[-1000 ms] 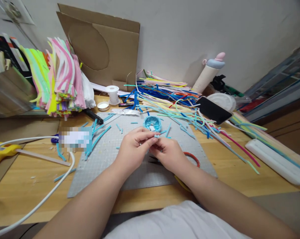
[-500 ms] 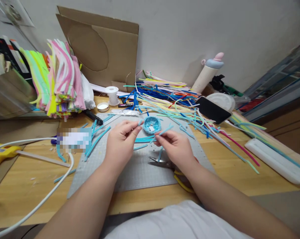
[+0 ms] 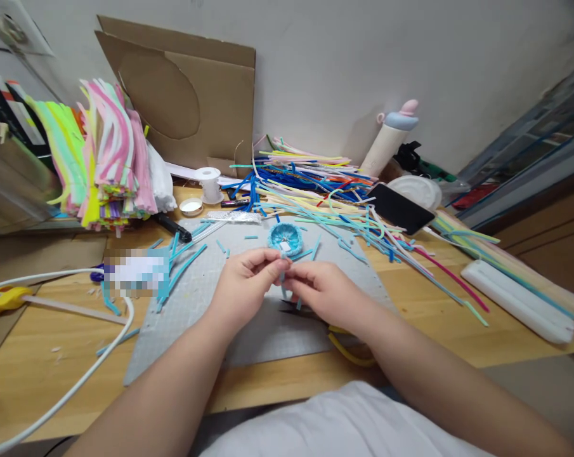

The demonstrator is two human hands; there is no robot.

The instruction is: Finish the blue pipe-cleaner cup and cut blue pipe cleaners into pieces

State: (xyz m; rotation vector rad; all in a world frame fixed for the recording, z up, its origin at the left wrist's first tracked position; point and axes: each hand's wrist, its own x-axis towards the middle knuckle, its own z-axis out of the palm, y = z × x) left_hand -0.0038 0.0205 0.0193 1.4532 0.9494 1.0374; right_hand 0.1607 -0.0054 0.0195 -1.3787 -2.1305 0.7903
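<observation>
My left hand [image 3: 246,285] and my right hand [image 3: 322,293] meet over the grey cutting mat [image 3: 210,311], fingertips pinched together on light blue pipe cleaner pieces [image 3: 283,274]. The pieces hang down between the two hands. Just beyond the hands lies a small round blue woven piece [image 3: 285,238] with a white tag in its middle. Scissors lie under my right hand, mostly hidden, with a yellow handle loop [image 3: 348,352] showing by the wrist.
A heap of loose coloured pipe cleaners [image 3: 315,184] covers the back of the wooden table. A stacked bundle of pipe cleaners [image 3: 106,152] stands left, cardboard [image 3: 186,95] behind. A phone [image 3: 398,208], bottle [image 3: 389,139], thread spool [image 3: 207,181], yellow glue gun [image 3: 1,295] and white cable [image 3: 77,381] lie around.
Half a second ago my hands were apart, each holding an end of blue pipe cleaner pieces. They have come together again, pinching the pieces between them. The view shifted slightly left.
</observation>
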